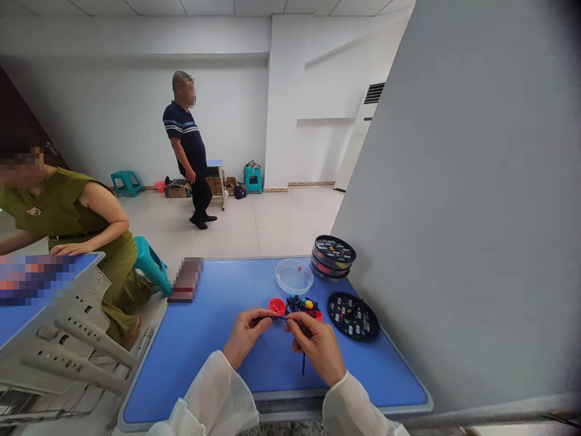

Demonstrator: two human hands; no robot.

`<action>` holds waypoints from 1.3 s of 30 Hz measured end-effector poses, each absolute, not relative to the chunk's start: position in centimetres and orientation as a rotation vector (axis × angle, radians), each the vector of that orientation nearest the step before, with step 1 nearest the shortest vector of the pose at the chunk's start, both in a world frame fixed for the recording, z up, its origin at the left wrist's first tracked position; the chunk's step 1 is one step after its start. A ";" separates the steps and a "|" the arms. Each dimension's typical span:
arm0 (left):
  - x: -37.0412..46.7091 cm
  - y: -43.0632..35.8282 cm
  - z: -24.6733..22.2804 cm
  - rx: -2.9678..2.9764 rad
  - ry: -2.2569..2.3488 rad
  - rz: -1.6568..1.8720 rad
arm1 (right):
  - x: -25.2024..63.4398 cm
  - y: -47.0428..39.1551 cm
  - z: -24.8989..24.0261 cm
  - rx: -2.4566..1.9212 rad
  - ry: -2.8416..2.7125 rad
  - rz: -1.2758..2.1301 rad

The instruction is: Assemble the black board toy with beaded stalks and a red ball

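At far left, a seated person in green (pixel 97 209) leans over a neighbouring desk (pixel 86 266), one hand at its edge; a teal stool (pixel 149 263) stands just behind. A blurred, pixelated item (pixel 186 280) lies at the left edge of the blue table (pixel 195 357). Beyond, a standing person (pixel 186 142) in a dark striped shirt is in side view, near boxes (pixel 178 189) by the rear wall.

The left hand (pixel 245 334), in a sheer white cuff, pinches one end of a thin dark rod (pixel 278 318) between thumb and fingers. The rod lies roughly level above the near-middle of the table, spanning the two hands. Just behind it sits a red cup (pixel 276 306) with pale dots inside; farther back is a clear dish (pixel 293 281) with a small red bead (pixel 299 268) at its far side. Beside the cup lie dark pieces (pixel 294 304) and a yellow ball (pixel 309 304).

The right hand (pixel 320 348) grasps the rod's other end. A dark stick (pixel 304 364) points down below its fingers; its upper end is hidden. At right, a stack of round boxes (pixel 333 257) stands behind a black disc (pixel 353 317), which lies flat near the grey partition (pixel 476 212).
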State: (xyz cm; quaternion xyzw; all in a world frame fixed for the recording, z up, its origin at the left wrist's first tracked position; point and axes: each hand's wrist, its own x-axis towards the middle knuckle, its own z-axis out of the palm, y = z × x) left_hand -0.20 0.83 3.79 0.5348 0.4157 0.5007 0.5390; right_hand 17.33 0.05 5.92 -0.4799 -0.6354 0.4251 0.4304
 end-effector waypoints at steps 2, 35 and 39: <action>-0.2 0.9 3.8 1.286 0.994 1.194 | 17.3 0.1 5.8 -1.194 -1.603 1.055; 0.5 -0.1 3.7 1.811 1.145 1.229 | 20.2 1.7 6.1 -1.108 -1.197 2.104; 0.5 0.0 3.7 1.740 1.224 1.203 | 20.2 1.2 6.0 -1.084 -1.112 2.056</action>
